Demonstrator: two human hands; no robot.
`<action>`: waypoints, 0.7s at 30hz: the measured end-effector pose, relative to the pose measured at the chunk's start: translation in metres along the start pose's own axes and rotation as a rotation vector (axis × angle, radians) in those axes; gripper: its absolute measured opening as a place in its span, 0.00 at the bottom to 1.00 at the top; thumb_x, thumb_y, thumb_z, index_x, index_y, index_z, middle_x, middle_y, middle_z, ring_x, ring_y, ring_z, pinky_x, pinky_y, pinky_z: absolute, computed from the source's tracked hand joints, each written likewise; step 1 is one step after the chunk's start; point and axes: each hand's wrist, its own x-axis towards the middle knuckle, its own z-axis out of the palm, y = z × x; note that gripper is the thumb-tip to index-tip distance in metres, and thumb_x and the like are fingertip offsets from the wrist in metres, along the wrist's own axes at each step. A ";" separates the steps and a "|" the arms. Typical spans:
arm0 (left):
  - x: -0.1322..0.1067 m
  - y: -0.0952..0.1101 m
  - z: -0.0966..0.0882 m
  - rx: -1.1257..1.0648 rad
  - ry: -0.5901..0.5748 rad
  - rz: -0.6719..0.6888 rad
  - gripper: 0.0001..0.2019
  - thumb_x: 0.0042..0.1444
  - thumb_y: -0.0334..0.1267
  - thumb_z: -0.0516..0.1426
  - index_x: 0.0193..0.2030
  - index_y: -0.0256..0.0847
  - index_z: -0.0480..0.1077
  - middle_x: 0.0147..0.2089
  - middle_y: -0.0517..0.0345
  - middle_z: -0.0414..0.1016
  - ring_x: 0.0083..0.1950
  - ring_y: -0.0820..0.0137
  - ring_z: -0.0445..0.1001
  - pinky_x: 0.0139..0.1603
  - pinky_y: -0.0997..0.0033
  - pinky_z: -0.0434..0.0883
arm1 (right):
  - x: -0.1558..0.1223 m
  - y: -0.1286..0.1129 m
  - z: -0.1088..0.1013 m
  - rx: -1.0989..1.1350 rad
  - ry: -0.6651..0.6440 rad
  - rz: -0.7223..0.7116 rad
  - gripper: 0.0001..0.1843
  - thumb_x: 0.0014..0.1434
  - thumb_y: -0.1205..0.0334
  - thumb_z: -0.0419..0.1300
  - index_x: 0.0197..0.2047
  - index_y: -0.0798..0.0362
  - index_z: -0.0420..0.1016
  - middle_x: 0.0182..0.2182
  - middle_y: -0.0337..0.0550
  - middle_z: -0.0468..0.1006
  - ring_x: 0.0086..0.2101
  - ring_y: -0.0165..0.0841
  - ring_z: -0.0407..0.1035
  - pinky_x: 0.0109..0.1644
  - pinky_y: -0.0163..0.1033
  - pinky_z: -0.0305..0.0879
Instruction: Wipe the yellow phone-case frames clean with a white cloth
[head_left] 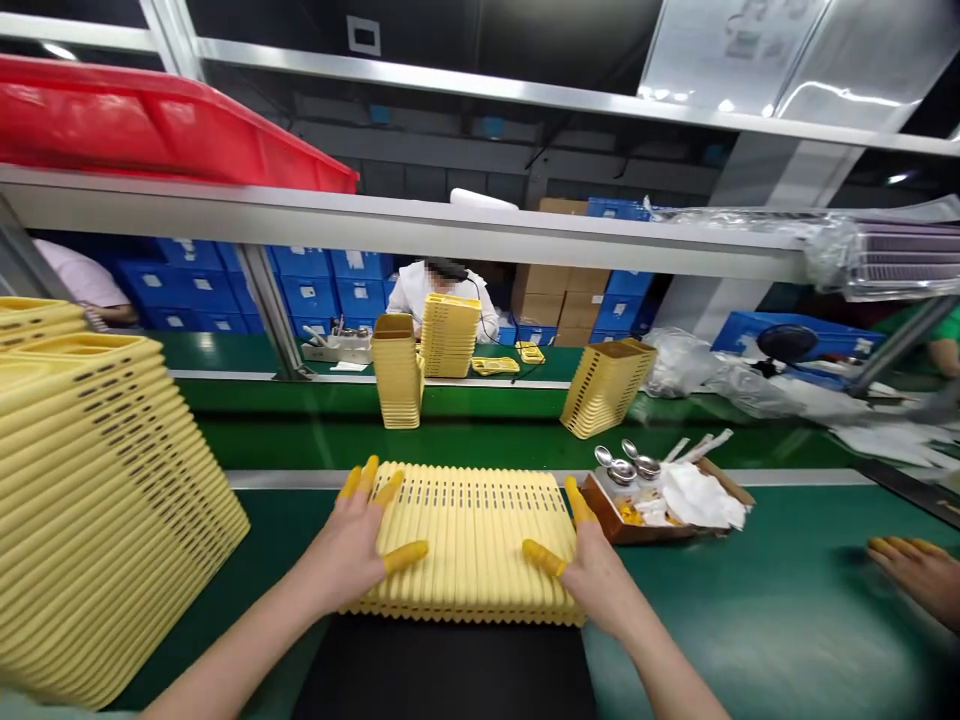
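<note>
Stack of yellow slotted pieces (472,540): lying on its side directly in front of me, between my 2 hands, ridges running toward me, a row of dark slots along its far part. A black mat (442,675) shows at its near edge, on the green desk (720,630).

My left hand (356,548): spread at the left end of the stack, thumb laid on the upper face, fingers up toward the far corner. My right hand (596,578): spread at the right end, thumb on the upper face, forefinger along the far right edge. Yellow finger covers on both.

To my left, a larger stack of similar yellow pieces (112,510), leaning. Beyond the work, 2 upright stacks close together, a brown-topped stack (396,375) and a slotted stack (452,335); farther right, a tilted stack (607,390).

Just right of my right hand: an open box (626,533) with white paper (701,495) and 2 shiny spoon-shaped items (621,470).

At the far right edge, a co-worker's hand (919,572), blurred. Opposite, a person in white (409,290). Red bin (165,130) on the shelf overhead.
</note>
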 end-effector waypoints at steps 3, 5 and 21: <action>0.017 0.038 -0.008 0.166 -0.115 0.070 0.43 0.46 0.67 0.52 0.65 0.44 0.53 0.69 0.39 0.46 0.67 0.37 0.42 0.60 0.32 0.45 | 0.003 -0.030 0.006 -0.249 -0.039 0.022 0.39 0.50 0.36 0.53 0.55 0.58 0.61 0.55 0.62 0.59 0.54 0.56 0.59 0.49 0.56 0.62; 0.017 0.058 -0.005 0.201 -0.192 0.185 0.37 0.50 0.64 0.51 0.62 0.45 0.59 0.67 0.40 0.53 0.64 0.38 0.52 0.59 0.29 0.45 | 0.005 -0.038 0.007 -0.299 -0.039 0.027 0.39 0.49 0.34 0.53 0.52 0.59 0.63 0.52 0.64 0.61 0.51 0.57 0.61 0.48 0.58 0.61; 0.009 0.070 0.012 0.403 -0.206 0.685 0.18 0.57 0.48 0.52 0.26 0.40 0.76 0.27 0.51 0.75 0.36 0.59 0.70 0.62 0.57 0.54 | -0.024 0.033 0.020 0.697 -0.036 -0.075 0.51 0.50 0.40 0.58 0.67 0.47 0.34 0.60 0.51 0.60 0.59 0.41 0.56 0.62 0.49 0.51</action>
